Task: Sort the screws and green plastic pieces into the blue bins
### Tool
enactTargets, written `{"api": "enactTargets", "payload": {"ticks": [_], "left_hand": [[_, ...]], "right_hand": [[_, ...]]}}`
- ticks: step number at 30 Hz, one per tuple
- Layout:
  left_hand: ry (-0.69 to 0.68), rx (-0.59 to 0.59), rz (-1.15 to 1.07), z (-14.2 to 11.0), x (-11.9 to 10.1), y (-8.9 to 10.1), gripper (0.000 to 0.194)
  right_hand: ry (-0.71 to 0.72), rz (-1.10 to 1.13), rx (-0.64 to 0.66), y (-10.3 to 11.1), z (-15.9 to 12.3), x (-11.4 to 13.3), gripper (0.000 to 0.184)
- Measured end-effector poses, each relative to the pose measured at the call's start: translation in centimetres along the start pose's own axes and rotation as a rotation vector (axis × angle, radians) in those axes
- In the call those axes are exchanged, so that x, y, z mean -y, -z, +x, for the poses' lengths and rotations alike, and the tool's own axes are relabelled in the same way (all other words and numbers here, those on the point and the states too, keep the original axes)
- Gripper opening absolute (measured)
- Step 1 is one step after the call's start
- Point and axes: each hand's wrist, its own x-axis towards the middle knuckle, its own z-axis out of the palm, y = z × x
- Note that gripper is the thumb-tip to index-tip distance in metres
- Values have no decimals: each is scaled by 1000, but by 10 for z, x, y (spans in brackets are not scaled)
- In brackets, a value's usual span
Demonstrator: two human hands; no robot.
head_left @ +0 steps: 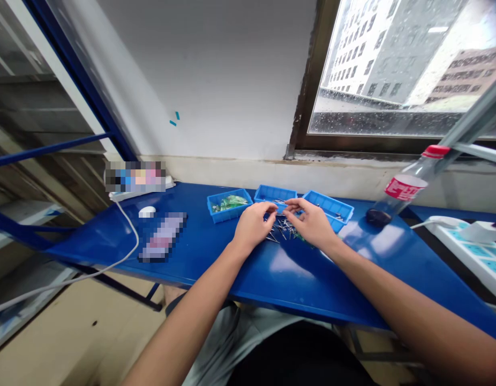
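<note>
A loose pile of thin silvery metal pieces (285, 230), like screws or rivets, lies on the blue table under my hands. My left hand (254, 224) is above its left side, thumb and fingers curled into a pinch. Facing it, my right hand (309, 221) is over the right side with fingers bent inward. The fingertips nearly meet; whatever is in them is too small to make out. Behind the hands stand three blue bins: the left bin (222, 217) holds green bags, the middle bin (272, 191) is partly hidden, and the right bin (332, 202) holds small metal pieces.
To the right a cola bottle (406, 185) leans beside a metal post, near a white power strip (479, 252). On the left lie a blurred-out phone-like item (163, 237), a small white object (147, 212) and a white cable (131, 230). A wall and window (392, 80) rise behind the blue table (216, 257).
</note>
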Motion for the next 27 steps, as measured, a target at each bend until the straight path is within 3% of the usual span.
{"api": "enactTargets", "payload": {"ticks": [10,18,23,27], "left_hand": [[-38,-55,-84,-1,-4,-1,28],[50,-48,-179,0,-11,4,32],[66,-9,-241,2,-11,4,15],[99,8,-235,2,-12,5,20]], "right_hand": [[96,-93,6,-1,-1,-1,26],[6,12,60,-2,-1,2,29],[-39,116,51,-4,-2,3,35],[-43,127,59,-3,-2,7,35]]}}
